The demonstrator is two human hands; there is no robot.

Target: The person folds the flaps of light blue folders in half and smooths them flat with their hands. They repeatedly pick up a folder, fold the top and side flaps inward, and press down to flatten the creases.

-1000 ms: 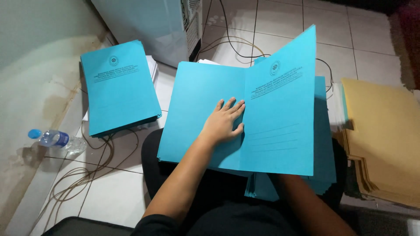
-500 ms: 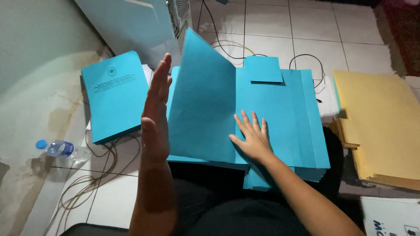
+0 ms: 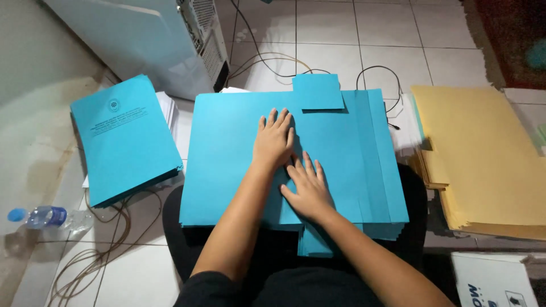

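A large blue folder [image 3: 227,159] lies opened flat on my lap, on top of a stack of more blue folders whose edges show at the right. My left hand [image 3: 274,139] presses palm down on the middle fold, fingers apart. Just below it my right hand [image 3: 307,187] also lies flat on the folder, fingers spread. Neither hand holds anything. A small blue flap [image 3: 317,92] sticks out at the folder's top edge.
A pile of closed blue folders [image 3: 122,136] lies on the floor at left. A stack of yellow-brown folders [image 3: 483,153] is at right. A water bottle [image 3: 45,217] lies at lower left beside cables [image 3: 96,261]. A pale computer case [image 3: 148,40] stands behind.
The raised folder leaf has been laid down flat to the left. My left hand came down from upright onto the fold, and my right hand slid left beneath it.
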